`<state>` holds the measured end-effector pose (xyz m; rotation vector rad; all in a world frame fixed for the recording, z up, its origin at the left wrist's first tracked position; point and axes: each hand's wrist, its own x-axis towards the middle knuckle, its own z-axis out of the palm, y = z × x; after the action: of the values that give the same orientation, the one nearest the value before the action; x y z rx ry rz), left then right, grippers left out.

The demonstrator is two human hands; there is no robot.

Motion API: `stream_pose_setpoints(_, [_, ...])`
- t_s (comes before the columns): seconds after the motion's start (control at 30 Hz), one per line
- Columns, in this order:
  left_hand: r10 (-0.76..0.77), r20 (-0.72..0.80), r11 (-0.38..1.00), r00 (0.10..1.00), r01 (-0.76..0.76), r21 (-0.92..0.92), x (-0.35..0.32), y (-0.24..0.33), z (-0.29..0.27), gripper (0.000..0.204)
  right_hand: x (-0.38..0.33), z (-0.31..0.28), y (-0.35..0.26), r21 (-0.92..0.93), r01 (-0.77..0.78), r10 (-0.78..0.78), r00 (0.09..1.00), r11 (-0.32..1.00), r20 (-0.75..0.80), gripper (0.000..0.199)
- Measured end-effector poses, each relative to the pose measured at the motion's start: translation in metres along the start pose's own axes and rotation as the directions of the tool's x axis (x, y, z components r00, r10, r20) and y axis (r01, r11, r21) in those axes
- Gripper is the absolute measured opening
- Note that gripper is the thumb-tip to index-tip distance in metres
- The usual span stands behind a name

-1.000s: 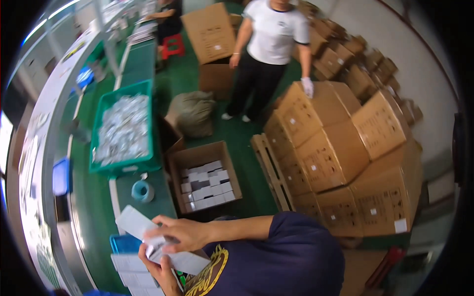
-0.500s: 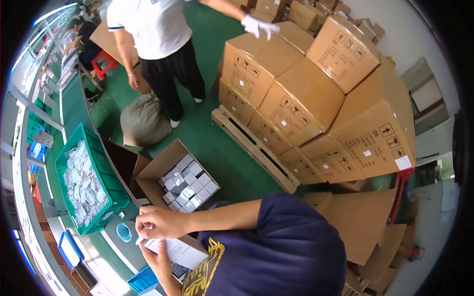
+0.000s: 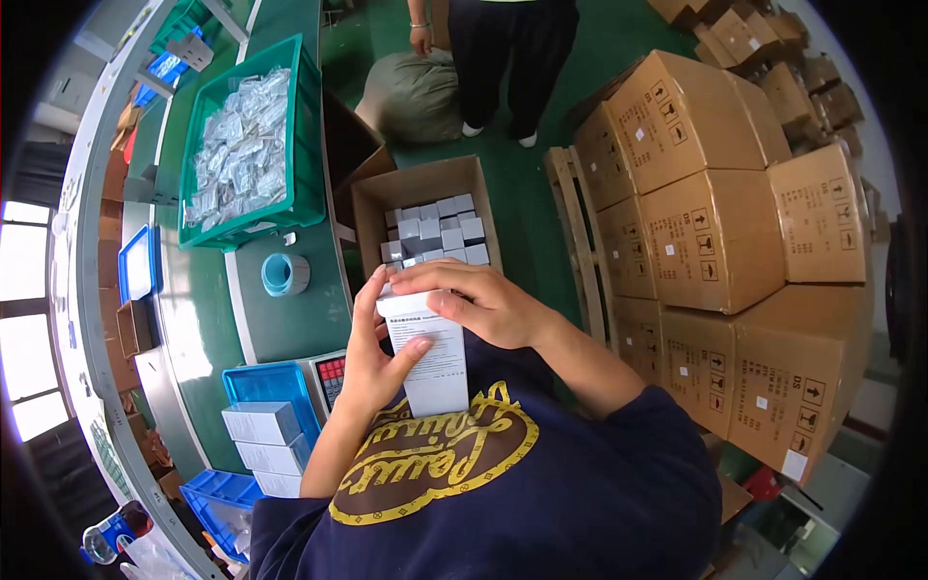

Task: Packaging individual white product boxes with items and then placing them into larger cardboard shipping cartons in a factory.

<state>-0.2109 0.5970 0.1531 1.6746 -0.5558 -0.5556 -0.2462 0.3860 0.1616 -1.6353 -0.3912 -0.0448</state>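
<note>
The white box [image 3: 437, 372] is gripped by the left hand [image 3: 372, 340], which is closed around its side with the thumb laid across the printed face. Its upper end is clasped by the right hand [image 3: 491, 304], with fingers curled over the top and thumb set against the front edge. The box is held before the chest, over the dark shirt [image 3: 599, 483] (its lower end is seen against the yellow print). Just beyond the hands, an open carton [image 3: 425, 182] is packed with small boxes [image 3: 447, 235]. To the left, a blue roll [image 3: 296, 275] is placed near a green crate [image 3: 308, 155] heaped with clear packets [image 3: 242, 145]. Closer in, more white boxes are stacked by a blue tray [image 3: 263, 380]. To the right, large brown cartons [image 3: 710, 237] are piled on a wooden pallet [image 3: 583, 261].
</note>
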Motion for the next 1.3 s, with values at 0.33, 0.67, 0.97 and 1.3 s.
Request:
stream_pose_setpoints(0.33, [0.034,-0.021,0.993,0.999,-0.036,-0.112,-0.005,0.009,-0.005,0.104,-0.006,0.013,0.009,0.137,-0.063,0.064,0.998,0.989,-0.006,0.033])
stream_pose_setpoints(0.67, [0.05,0.008,0.999,0.999,-0.05,0.004,0.01,0.037,0.01,0.077,0.004,0.008,0.003,-0.051,-0.022,0.022,1.0,0.998,0.005,0.029])
stream_pose_setpoints(0.97, [-0.121,-0.024,0.992,0.992,0.119,-0.046,0.023,0.014,0.007,0.056,-0.003,0.043,0.042,0.136,-0.024,0.086,0.881,0.99,-0.466,0.024])
stream_pose_setpoints(1.3, [-0.11,-0.208,0.994,0.972,0.102,-0.045,0.018,-0.005,-0.012,0.044,0.008,0.036,0.048,0.381,0.155,0.132,0.768,0.912,-0.627,0.032])
